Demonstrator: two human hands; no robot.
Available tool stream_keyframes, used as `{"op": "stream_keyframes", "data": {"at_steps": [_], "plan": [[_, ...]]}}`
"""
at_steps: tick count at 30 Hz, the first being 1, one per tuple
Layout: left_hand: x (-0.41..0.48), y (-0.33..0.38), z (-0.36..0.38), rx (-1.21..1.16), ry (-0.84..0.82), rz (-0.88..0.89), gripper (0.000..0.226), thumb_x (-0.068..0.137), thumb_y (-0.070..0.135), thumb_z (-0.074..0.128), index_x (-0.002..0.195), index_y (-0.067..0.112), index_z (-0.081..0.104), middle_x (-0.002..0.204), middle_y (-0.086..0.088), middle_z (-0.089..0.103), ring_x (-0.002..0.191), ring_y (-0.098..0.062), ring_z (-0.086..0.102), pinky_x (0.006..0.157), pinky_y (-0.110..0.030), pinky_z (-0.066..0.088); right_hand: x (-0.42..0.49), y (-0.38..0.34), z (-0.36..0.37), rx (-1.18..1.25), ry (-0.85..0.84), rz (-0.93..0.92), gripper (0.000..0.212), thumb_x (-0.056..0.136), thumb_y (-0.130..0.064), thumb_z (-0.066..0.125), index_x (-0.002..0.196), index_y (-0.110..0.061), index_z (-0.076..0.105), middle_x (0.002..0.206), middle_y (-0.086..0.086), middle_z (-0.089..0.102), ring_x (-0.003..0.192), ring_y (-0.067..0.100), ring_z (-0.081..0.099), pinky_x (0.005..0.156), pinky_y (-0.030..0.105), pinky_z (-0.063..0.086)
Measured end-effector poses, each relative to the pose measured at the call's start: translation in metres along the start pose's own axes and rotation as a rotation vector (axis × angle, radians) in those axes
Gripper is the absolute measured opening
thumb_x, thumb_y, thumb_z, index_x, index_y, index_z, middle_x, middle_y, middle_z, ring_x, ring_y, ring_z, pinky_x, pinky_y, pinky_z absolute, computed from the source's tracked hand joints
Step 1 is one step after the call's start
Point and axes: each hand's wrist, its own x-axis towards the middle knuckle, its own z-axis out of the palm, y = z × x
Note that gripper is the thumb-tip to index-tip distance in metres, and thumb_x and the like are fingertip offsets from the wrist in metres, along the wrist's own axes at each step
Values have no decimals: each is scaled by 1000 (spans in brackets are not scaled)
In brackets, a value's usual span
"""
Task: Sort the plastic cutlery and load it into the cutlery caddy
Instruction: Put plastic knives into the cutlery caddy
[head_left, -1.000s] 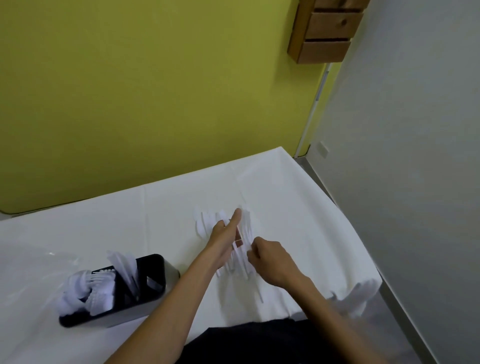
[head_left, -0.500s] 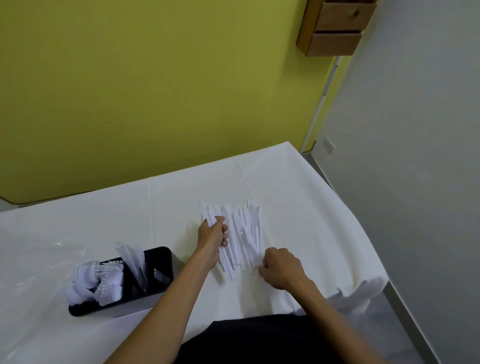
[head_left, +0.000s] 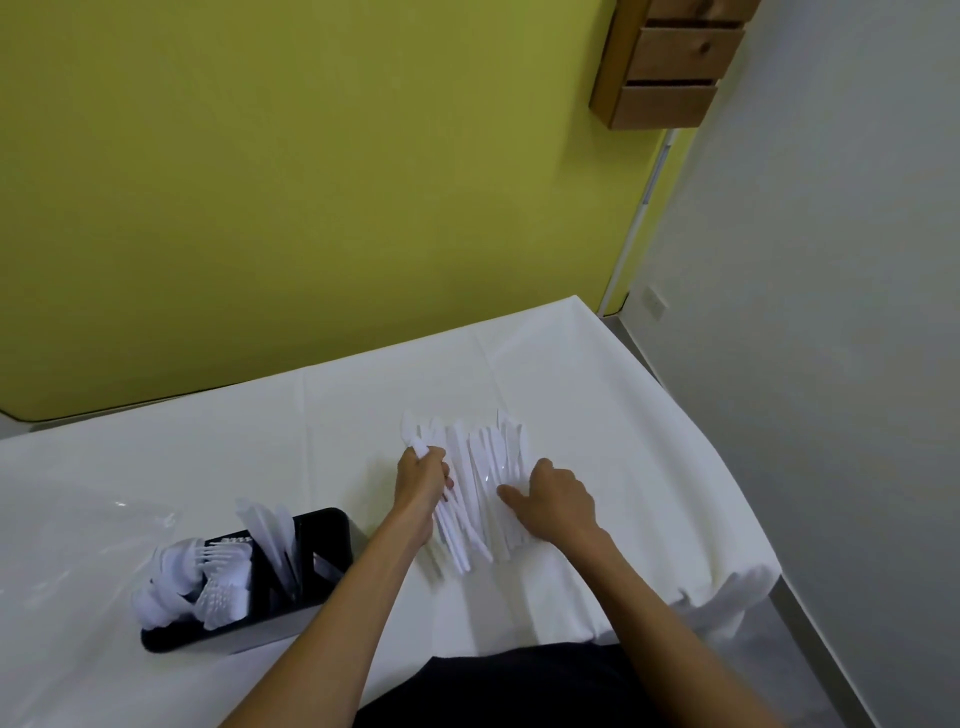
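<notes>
A pile of white plastic knives (head_left: 485, 467) lies fanned out on the white tablecloth (head_left: 597, 395). My left hand (head_left: 422, 480) grips a bundle of knives at the pile's left side, fingers curled round them. On the right part of the pile rests my right hand (head_left: 558, 501), its fingers spread flat over the knives. A black cutlery caddy (head_left: 327, 530) stands at the lower left. It holds white spoons and forks (head_left: 200, 582) in its left end and a few knives (head_left: 267, 530) further right.
A clear plastic sheet (head_left: 104, 519) lies on the cloth left of the caddy. The table's right edge (head_left: 727, 467) drops to a grey floor. A yellow wall runs behind, with a wooden drawer unit (head_left: 670, 62) mounted high at the right.
My left hand went from an extended finger over the pile to a fist round a bundle of knives. My right hand uncurled and moved up onto the pile.
</notes>
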Motion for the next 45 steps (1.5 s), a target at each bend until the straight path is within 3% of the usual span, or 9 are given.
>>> {"op": "stream_keyframes", "data": {"at_steps": [3,7,12,18,22,26,31,36,45], "plan": [[0,0,-5,-133,-3,-30,10,96,7,43,87,11,46,66,-6,43,48,-17,42,50,-30,41,4,-8,12,-58,-74,34,46,92,-48,59,112,-9,46,106,6,60,90,24,60,71,30,43],[-4,6,-8,-154,0,-20,10,97,9,44,89,14,47,66,-3,42,52,-17,36,47,-28,33,10,-6,18,43,-163,68,26,88,-34,56,75,-18,41,78,0,55,69,21,59,65,27,46],[-3,3,-7,-72,-44,12,13,99,25,55,90,15,54,72,-2,46,58,-15,38,50,-26,35,4,3,12,91,-150,43,31,90,-32,50,68,-16,37,69,0,49,60,18,48,55,26,37],[-12,11,11,110,-193,-19,61,80,72,63,116,23,53,106,5,62,92,-14,60,77,-30,48,-14,-7,-8,37,-62,-147,32,96,-29,42,68,-17,33,66,0,45,59,17,41,52,27,32],[-14,19,25,126,-196,-52,104,69,80,66,148,20,35,135,3,59,119,-25,59,100,-40,49,-28,-24,-9,-49,-88,-299,27,99,-32,41,78,-15,41,74,1,54,63,20,48,51,28,31],[-5,17,21,-12,-21,-27,53,87,46,70,121,6,63,85,-2,70,79,-20,67,74,-32,55,-29,-27,-9,-4,-152,-334,44,99,-50,44,74,-14,41,69,0,53,61,19,48,55,30,34],[-4,16,-5,-263,194,-53,26,93,30,67,99,6,64,72,-6,63,58,-19,59,60,-29,52,-14,-16,-1,103,-72,-203,58,99,-57,33,83,-6,52,83,5,67,80,27,63,70,38,49],[-8,15,-16,-358,206,-102,23,91,29,71,85,9,63,66,-5,61,51,-17,56,57,-29,54,-4,-9,17,-165,-83,-88,29,97,-41,51,95,-12,44,88,3,54,78,23,50,69,31,39],[-8,11,-17,-231,147,-85,36,85,42,76,87,8,63,65,-4,58,47,-15,47,49,-26,46,1,-2,6,7,-108,-30,33,79,-36,58,64,-17,37,59,-4,41,52,15,39,51,25,32]]}}
